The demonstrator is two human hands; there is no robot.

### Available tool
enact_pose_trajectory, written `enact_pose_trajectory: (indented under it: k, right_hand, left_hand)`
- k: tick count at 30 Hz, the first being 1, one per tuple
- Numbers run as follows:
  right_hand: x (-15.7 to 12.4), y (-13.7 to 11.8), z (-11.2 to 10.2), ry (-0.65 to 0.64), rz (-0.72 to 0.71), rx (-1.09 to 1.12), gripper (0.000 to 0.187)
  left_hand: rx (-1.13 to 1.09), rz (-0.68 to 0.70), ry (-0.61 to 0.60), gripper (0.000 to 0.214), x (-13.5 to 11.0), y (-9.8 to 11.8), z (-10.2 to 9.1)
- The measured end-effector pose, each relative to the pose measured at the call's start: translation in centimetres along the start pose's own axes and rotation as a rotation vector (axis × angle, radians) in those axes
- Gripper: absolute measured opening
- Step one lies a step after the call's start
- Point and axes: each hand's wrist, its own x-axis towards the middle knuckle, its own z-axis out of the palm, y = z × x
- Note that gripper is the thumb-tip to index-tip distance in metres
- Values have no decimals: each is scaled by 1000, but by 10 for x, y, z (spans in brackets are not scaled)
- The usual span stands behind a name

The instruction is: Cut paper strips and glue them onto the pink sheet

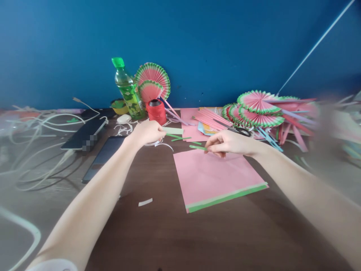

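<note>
1. The background was filled by a blue wall [197, 45].
2. Below it, a dark brown table [158, 233] was strewn with papers, cables and devices.
3. On the table, right of centre, a pink sheet [214, 173] was laid flat, its near edge lined with a green border strip [228, 197].
4. At the right rear, pink-and-green folded fans [258, 101] were heaped; at the left rear, more were propped against the wall behind a green-capped bottle [129, 94].
5. At the left, two dark flat devices [104, 156] were placed, one with white cables beside it.
6. The left hand [148, 133] was held in front of a red container [156, 113], its fingers closed on the end of a pale strip [173, 131].
7. The right hand [231, 142] was held over the sheet's far edge, a thin green strip [197, 147] being pinched at its fingertips and pointed leftward.
8. Between the hands, just beyond that strip, loose green pieces [180, 139] were scattered.
9. Left of the sheet, a small white scrap [145, 202] was left lying apart.
</note>
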Motion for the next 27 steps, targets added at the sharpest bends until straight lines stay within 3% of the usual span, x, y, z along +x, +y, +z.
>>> enact_pose_trajectory:
  k: [5,8,14,17,20,23,27]
  right_hand:
    - [0,0,0,1,5,-2,22]
    - [0,-1,0,5,-2,-1,21]
    - [-2,-6,4,-16,-33,-10,22]
    - [-2,-10,8,-30,-53,-47,20]
    - [-2,-13,12,-54,-61,-59,18]
    - [-2,-14,12,-64,-57,-64,19]
    - [-2,-13,9,-92,-33,-30,25]
  left_hand:
    - [-75,22,28,9,7,-10,8]
    - [-139,73,45,13,9,-12,7]
    - [-301,218,84,29,-2,17,-1]
    - [-442,382,-41,32,-12,42,0]
    - [-425,469,-222,28,-18,57,4]
    - [-419,493,-339,22,-20,59,6]
    - [-389,480,-340,19,-17,51,3]
